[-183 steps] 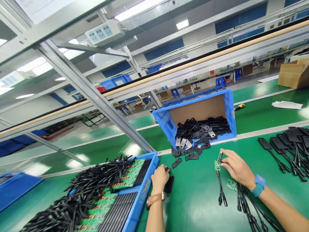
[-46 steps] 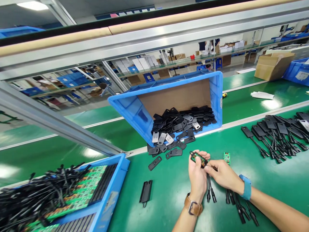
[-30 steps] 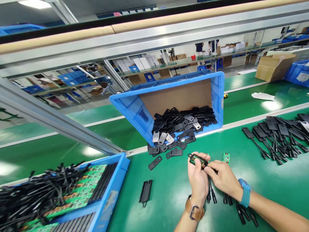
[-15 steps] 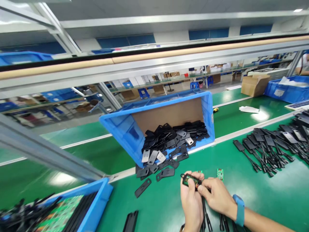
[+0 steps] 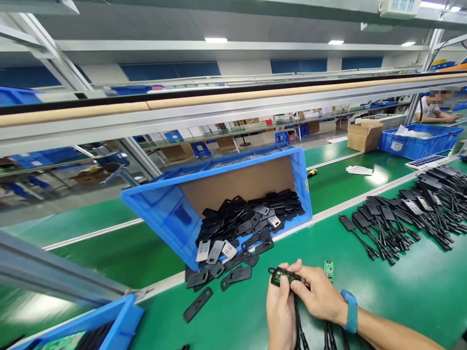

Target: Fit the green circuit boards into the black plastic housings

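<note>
The left hand point(image 5: 280, 311) curls closed around a black casing point(image 5: 281, 270) with a green circuit board point(image 5: 278, 280) inside, held over the worktop point(image 5: 226, 333); the right hand point(image 5: 323, 297) pinches its other end between thumb and fingers. Just beyond lies a loose board point(image 5: 329, 270). Farther off, black covers point(image 5: 239, 275) spread from a sideways blue crate point(image 5: 160, 197); beyond, a white glove point(image 5: 359, 170).

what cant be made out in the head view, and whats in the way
Head view: underside of the black case, hidden by the left hand.
Head view: lower end of the loose green board, hidden by the right hand.
Head view: most of the lower-left blue tray, cut off by picture edges.
Head view: markings on the held circuit board, too small to read.
</note>
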`<action>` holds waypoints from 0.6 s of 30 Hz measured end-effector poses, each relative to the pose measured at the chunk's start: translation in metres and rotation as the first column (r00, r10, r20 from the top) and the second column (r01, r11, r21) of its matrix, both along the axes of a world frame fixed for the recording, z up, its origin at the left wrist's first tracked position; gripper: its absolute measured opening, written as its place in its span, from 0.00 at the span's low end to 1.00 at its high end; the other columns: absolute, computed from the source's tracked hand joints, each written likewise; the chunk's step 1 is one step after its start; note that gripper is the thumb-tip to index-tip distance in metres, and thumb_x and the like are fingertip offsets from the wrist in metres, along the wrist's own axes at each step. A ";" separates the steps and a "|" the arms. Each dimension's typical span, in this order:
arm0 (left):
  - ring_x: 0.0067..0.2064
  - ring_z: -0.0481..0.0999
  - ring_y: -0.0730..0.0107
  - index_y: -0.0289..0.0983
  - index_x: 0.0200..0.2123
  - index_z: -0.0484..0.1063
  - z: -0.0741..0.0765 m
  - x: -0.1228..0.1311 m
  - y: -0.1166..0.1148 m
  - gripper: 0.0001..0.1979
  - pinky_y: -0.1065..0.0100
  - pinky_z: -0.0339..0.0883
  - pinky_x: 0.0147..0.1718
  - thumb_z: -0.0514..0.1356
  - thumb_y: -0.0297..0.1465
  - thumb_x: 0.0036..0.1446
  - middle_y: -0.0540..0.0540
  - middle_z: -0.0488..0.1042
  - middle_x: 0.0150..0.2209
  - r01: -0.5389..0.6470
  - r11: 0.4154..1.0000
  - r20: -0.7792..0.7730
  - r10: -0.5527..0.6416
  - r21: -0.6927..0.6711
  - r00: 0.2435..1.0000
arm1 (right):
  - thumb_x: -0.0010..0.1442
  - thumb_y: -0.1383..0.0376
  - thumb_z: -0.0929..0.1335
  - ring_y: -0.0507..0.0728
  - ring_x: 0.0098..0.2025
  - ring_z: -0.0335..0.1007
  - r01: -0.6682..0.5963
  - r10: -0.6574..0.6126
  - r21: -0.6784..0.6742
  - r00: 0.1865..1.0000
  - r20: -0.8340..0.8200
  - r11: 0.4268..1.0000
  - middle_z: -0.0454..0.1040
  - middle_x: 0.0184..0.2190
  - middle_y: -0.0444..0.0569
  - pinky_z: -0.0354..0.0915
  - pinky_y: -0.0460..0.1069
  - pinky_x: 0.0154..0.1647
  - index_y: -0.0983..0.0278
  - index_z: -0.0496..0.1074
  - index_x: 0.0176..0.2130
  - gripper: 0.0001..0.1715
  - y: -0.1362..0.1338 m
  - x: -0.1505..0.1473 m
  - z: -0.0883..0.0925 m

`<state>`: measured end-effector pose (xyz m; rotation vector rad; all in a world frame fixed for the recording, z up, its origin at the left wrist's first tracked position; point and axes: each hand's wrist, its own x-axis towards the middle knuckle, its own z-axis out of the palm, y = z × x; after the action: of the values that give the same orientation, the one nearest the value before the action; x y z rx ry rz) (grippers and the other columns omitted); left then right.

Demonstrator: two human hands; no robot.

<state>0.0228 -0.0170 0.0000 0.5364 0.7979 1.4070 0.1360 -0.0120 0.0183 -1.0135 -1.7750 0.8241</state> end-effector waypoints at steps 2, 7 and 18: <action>0.53 0.76 0.52 0.38 0.47 0.71 0.003 -0.001 0.001 0.24 0.54 0.69 0.52 0.70 0.42 0.51 0.37 0.78 0.48 0.007 0.999 -0.029 -0.006 0.051 1.000 | 0.68 0.60 0.62 0.53 0.31 0.67 0.035 -0.036 -0.016 0.999 -0.026 0.999 0.74 0.31 0.44 0.60 0.46 0.34 0.62 0.72 0.42 0.12 0.002 0.003 0.001; 0.46 0.78 0.56 0.35 0.44 0.72 0.004 -0.009 0.010 0.20 0.58 0.70 0.48 0.63 0.45 0.58 0.37 0.78 0.43 -0.037 0.991 -0.103 0.051 0.131 0.993 | 0.67 0.51 0.62 0.50 0.24 0.53 0.380 -0.396 -0.139 0.912 -0.111 0.914 0.57 0.22 0.39 0.51 0.45 0.25 0.62 0.60 0.27 0.22 0.029 0.047 -0.003; 0.52 0.73 0.55 0.36 0.48 0.70 -0.031 -0.051 0.038 0.13 0.54 0.65 0.53 0.56 0.32 0.62 0.36 0.74 0.48 -0.209 0.925 -0.839 0.377 0.317 0.393 | 0.64 0.48 0.60 0.54 0.22 0.56 0.513 -0.349 -0.132 0.730 0.588 0.848 0.63 0.17 0.44 0.45 0.48 0.25 0.60 0.57 0.21 0.27 0.066 0.094 -0.054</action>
<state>-0.0286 0.0212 -0.0306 1.4050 1.7242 1.4736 0.2303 0.0543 -0.0356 -1.9390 -1.7701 0.5170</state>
